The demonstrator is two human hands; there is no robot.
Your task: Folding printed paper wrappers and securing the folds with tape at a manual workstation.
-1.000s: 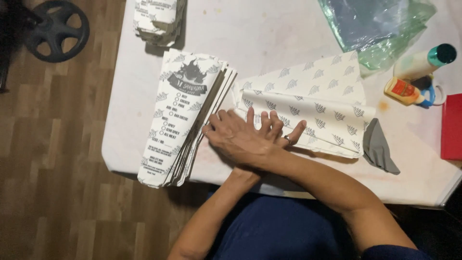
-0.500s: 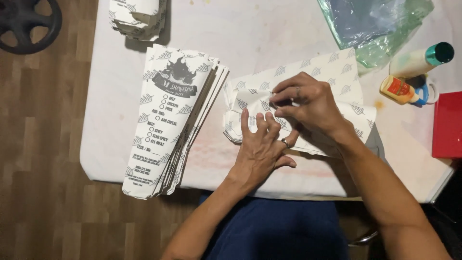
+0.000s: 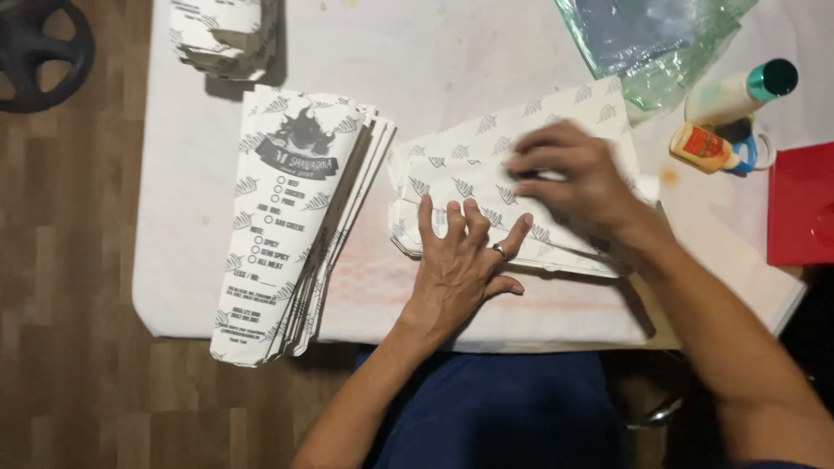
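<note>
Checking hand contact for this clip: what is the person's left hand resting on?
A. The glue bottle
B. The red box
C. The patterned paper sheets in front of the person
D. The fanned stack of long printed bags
C: the left hand lies flat, fingers spread, on the patterned paper sheets, beside the right hand.

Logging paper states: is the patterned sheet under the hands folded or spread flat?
Folded: the patterned sheet shows layered edges under the left hand and right hand.
</note>
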